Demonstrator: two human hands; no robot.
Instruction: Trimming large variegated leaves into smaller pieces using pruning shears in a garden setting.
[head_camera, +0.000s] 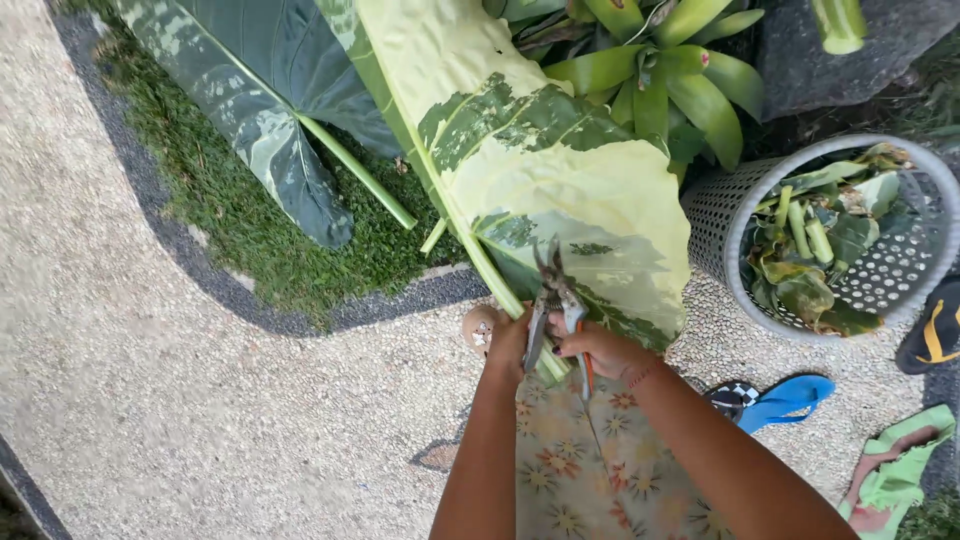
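Note:
My right hand (592, 347) grips the handles of a pair of pruning shears (553, 290), whose blades point up over a big yellow-and-green variegated leaf (560, 180). My left hand (508, 345) holds the thick pale-green stalk (490, 270) of that leaf, just beside the shears. The leaf lies tilted across the gravel path and the grass. A second, darker variegated leaf (270, 90) with its own stalk spreads at the upper left.
A grey perforated basket (715, 215) with cut leaves and stalks stands at right. A blue flip-flop (775, 398) and a green cloth (900, 470) lie near it. A bromeliad plant (660, 70) grows at top. Pebbled path (150, 400) curves round the grass patch (230, 220).

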